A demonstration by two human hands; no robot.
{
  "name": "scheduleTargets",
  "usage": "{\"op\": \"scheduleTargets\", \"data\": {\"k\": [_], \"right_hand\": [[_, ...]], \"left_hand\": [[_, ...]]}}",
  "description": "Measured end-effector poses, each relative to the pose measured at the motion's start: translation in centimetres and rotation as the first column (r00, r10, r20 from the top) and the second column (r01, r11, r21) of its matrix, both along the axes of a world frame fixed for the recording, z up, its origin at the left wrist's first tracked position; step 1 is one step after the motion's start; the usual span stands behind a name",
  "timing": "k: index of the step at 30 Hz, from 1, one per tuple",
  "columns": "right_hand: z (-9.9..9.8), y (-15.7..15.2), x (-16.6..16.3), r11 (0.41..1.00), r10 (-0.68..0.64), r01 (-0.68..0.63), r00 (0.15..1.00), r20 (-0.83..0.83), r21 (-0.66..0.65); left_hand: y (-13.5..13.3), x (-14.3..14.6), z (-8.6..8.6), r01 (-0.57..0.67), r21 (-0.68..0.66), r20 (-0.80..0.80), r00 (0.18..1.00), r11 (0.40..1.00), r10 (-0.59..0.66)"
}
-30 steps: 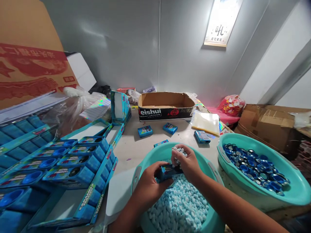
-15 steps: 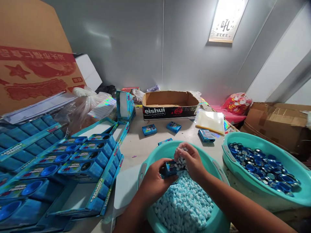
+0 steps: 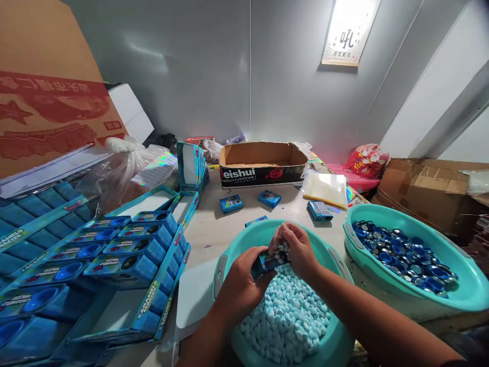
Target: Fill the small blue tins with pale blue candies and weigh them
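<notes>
My left hand is closed round a small blue candy box, tilted above a turquoise basin. Pale blue and white candies fill much of that basin. At the box's right end, my right hand has its fingers curled over several candies, which lie against the box's opening. Part of the box is covered by the fingers of both hands.
On the left stand blue display trays of candy boxes with round openings. A second turquoise basin with blue and silver lids is at the right. Behind are several loose boxes, an open carton and clear sheets.
My right fingers have moved down and closer to the box's opening, with the candies now pressed nearer to it. The box is tilted a little more. The whole view has shifted slightly.
</notes>
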State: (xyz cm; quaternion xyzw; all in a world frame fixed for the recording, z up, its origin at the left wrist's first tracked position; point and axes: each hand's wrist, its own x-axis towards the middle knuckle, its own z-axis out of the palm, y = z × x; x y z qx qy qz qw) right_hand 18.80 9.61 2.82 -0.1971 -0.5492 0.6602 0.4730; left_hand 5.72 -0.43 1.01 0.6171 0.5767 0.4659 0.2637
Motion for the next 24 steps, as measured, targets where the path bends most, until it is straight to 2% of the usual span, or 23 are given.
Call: {"op": "scheduleTargets", "data": {"k": [3, 6, 9, 13, 17, 19, 24], "right_hand": [[0.26, -0.6, 0.03, 1.0, 0.017, -0.017, 1.0, -0.023, -0.019], [0.41, -1.01, 0.16, 0.997, 0.044, -0.043, 0.999, -0.008, 0.061], [0.33, -0.92, 0.24, 0.994, 0.045, -0.045, 0.999, -0.001, 0.104], [0.15, -0.55, 0.32, 0.985, -0.008, -0.007, 0.996, 0.088, 0.172], [-0.01, -0.52, 0.49, 0.966, -0.039, 0.01, 0.993, 0.108, 0.257], [-0.1, -0.56, 0.61, 0.962, -0.033, 0.003, 0.994, 0.106, 0.274], [-0.11, -0.35, 0.93, 0.964, -0.045, 0.028, 0.997, 0.061, 0.263]], "left_hand": [[-0.13, 0.02, 0.08, 0.003, 0.001, 0.084, 0.996, 1.0, -0.003], [-0.18, 0.1, 0.02, -0.001, -0.044, 0.151, 0.989, 0.999, 0.008], [-0.21, 0.31, -0.01, -0.01, -0.037, 0.134, 0.991, 0.999, 0.015], [-0.06, 0.43, 0.06, -0.042, 0.009, -0.007, 0.999, 0.999, 0.042], [0.3, 0.03, -0.03, -0.035, -0.128, 0.156, 0.986, 0.991, 0.055], [0.37, -0.2, -0.09, -0.023, -0.145, 0.209, 0.976, 0.989, 0.053], [0.14, -0.32, 0.01, -0.024, -0.089, 0.144, 0.989, 0.996, 0.037]]}}
